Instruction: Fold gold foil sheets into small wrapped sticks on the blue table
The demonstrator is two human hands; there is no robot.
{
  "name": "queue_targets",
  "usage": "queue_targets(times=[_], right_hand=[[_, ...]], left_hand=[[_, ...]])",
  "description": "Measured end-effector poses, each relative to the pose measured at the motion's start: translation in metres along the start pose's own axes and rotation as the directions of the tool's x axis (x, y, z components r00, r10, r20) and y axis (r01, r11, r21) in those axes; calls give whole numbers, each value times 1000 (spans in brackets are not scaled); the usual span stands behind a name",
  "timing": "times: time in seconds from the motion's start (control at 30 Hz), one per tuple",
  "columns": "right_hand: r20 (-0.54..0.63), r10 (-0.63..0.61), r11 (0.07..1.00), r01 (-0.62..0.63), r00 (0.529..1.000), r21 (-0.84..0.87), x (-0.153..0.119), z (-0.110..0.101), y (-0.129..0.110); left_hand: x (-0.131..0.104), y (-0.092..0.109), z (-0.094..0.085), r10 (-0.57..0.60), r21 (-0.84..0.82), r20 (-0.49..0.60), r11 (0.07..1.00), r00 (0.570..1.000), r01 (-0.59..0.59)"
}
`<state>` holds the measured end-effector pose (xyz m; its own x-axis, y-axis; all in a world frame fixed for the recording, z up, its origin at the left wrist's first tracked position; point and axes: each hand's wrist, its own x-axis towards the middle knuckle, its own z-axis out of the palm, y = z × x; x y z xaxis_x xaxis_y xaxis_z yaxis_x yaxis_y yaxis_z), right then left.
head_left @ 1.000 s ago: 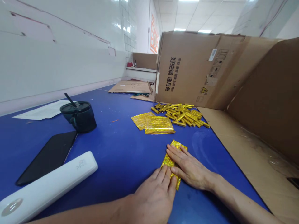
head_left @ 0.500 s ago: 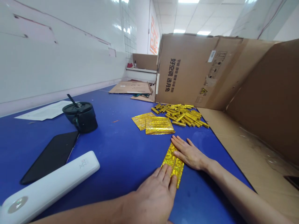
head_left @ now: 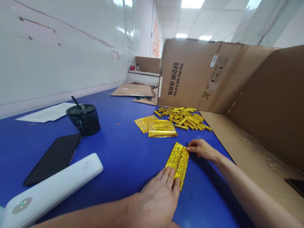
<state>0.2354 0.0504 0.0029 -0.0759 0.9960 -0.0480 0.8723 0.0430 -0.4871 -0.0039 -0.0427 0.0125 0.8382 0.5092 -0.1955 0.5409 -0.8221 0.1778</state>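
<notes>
A folded gold foil sheet (head_left: 178,159) lies on the blue table, with a seam down its length. Flat on its near end rests my left hand (head_left: 159,198), fingers stretched out. My right hand (head_left: 201,149) pinches the far right corner of the sheet between thumb and fingers. Beyond it are a stack of gold foil sheets (head_left: 162,128) and, partly under that, another flat gold sheet (head_left: 143,123). A pile of small gold foil rolls (head_left: 187,118) sits behind and to the right of the stack.
On the left are a dark lidded mug (head_left: 86,122), a black phone (head_left: 53,158), a white handheld device (head_left: 54,191) and white paper (head_left: 45,113). A large cardboard box (head_left: 190,72) stands behind the rolls and along the right. Flat cardboard (head_left: 133,90) lies farther back.
My right hand has lifted off the face of the foil sheet, moved right, and closed on its far right corner. My left hand has stayed in place.
</notes>
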Motion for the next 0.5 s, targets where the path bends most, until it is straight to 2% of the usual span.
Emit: queue_targets(times=[0.23,0.5], right_hand=[[-35,44,995,-48,998,-93,5,4,-1],[-117,30,963,-60,993,-262,-1,3,-11]], left_hand=[[1,-3,9,4,-6,-28,1000,1000,-4],[-1,-1,2,4,-27,-14,1000,1000,-4]])
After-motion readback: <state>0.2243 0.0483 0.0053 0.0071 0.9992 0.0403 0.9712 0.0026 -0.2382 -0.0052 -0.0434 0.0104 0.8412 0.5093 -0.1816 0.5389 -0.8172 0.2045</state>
